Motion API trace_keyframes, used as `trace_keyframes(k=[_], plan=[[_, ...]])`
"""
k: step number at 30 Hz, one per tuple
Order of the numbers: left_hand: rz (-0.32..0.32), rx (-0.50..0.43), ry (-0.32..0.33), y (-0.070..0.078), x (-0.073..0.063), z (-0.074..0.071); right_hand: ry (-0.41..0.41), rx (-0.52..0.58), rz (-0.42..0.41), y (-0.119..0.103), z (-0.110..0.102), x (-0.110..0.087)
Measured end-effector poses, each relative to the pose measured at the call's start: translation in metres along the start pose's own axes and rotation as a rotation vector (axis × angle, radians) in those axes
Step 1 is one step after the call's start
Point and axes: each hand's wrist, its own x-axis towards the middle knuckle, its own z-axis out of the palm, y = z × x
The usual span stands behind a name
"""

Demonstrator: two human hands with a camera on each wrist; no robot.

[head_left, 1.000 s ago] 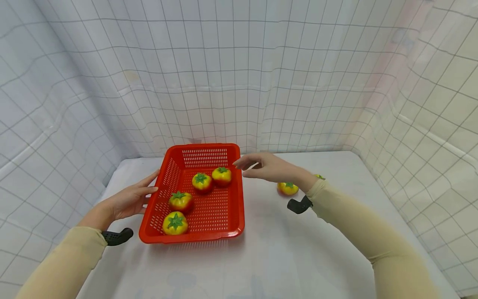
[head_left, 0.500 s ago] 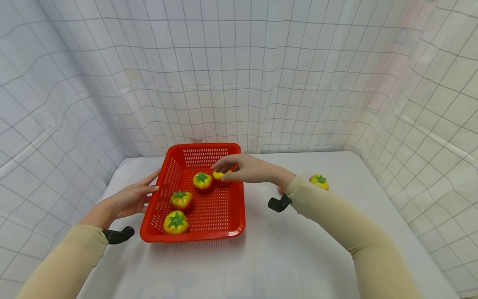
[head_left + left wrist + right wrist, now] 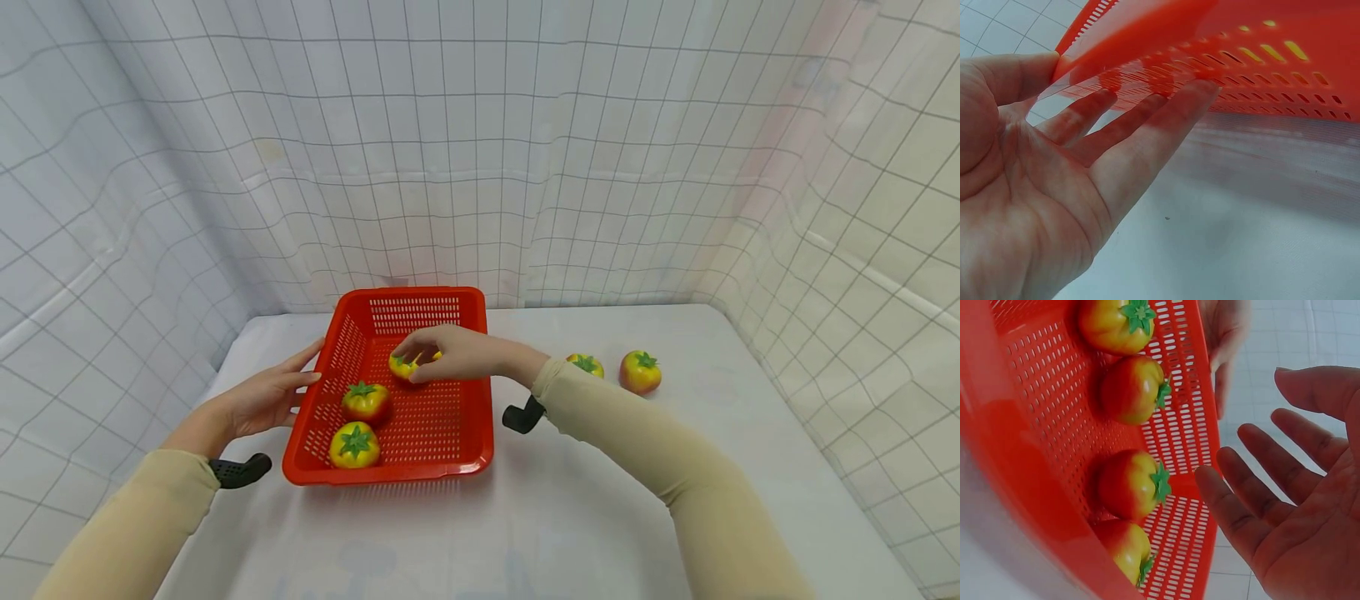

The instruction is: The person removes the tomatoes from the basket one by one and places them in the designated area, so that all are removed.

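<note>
A red plastic basket (image 3: 390,477) with slotted walls stands on the white table. My left hand (image 3: 258,404) touches its left side from outside; in the left wrist view the thumb meets the rim and the straight fingertips lie against the wall. Several red-and-yellow tomatoes with green leafy tops are inside, among them a front tomato (image 3: 355,447) and one behind it (image 3: 366,403). My right hand (image 3: 461,353) hovers over the basket, holding nothing, its fingers apart in the right wrist view. It partly covers the two far tomatoes, which the right wrist view shows as lower tomatoes (image 3: 1127,485).
Right of the basket on the table lie two more tomatoes: one (image 3: 640,372) in full view, the other (image 3: 585,364) partly behind my right sleeve. Checked white curtains (image 3: 480,167) enclose the back and both sides of the table (image 3: 570,517).
My right hand has moved left from the basket's right rim to above the far tomatoes inside. The left hand stays at the basket's left side.
</note>
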Motion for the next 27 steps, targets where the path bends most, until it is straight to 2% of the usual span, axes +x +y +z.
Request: trace_keyframes(k=[8, 19, 27], plan=[[0.005, 0.000, 0.005, 0.000, 0.000, 0.000, -0.016, 0.019, 0.069, -0.003, 0.013, 0.015], [-0.002, 0.003, 0.007, 0.000, 0.000, 0.000, -0.042, -0.063, 0.158, -0.004, 0.028, 0.041], [-0.004, 0.007, 0.015, 0.001, -0.002, 0.001, -0.055, -0.031, 0.233, -0.005, 0.034, 0.055]])
